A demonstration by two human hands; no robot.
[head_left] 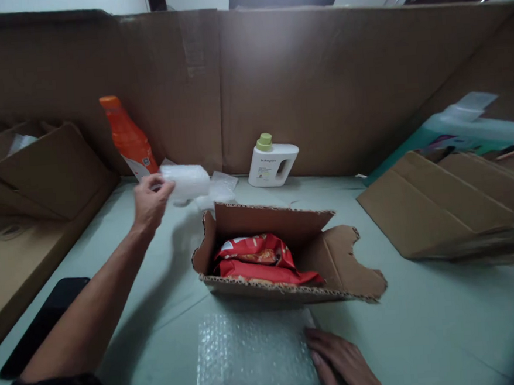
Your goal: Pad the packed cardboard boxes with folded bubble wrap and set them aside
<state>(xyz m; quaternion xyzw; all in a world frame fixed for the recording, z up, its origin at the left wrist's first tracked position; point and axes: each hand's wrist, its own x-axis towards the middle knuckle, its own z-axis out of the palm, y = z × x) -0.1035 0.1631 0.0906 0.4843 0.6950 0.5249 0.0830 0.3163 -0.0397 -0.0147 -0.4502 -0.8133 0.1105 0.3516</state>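
Observation:
My left hand [151, 201] reaches out at the back left, with thumb and fingers closed on the end of a white, cloudy plastic roll [188, 181]. Its exact make is blurred. At the front, the fingers and thumb of my right hand [341, 359] are closed at the right edge of a clear bubble wrap sheet [254, 351], which lies flat on the table. Between the hands stands an open cardboard box [271, 216] with ragged-edged flaps. Red snack packets [262, 268] lie inside it, partly hidden by its front wall.
Against the rear cardboard wall [328, 82] stand an orange bottle [127, 134] and a white jug with a green cap [272, 163]. Cardboard boxes [434, 209] with a teal liquid bottle [429, 136] are at right. More boxes [53, 171] and a black phone [41, 325] are at left.

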